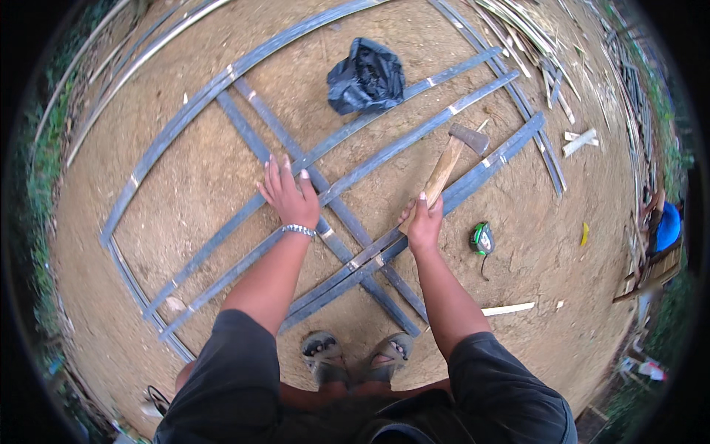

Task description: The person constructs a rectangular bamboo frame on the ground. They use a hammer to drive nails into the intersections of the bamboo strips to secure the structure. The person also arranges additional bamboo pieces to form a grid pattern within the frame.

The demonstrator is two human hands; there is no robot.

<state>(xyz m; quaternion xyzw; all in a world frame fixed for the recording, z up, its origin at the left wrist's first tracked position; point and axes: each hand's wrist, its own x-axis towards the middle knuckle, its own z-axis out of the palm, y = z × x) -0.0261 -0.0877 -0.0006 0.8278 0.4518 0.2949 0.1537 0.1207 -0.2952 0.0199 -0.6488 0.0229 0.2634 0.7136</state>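
Note:
My left hand [290, 194] lies flat, fingers spread, on a crossing of long grey-blue bamboo strips [384, 152] laid in a lattice on the dirt ground. A silver bracelet circles that wrist. My right hand [423, 222] grips the wooden handle of a hammer [452, 158], whose metal head points up and away to the right, above the strips. My two sandalled feet [355, 357] stand on the near ends of the strips.
A crumpled black plastic bag [367, 76] rests on the strips at the far side. A green tape measure [482, 238] lies on the dirt right of my right hand. Loose bamboo offcuts [580, 140] and stacked strips [529, 29] lie at the far right.

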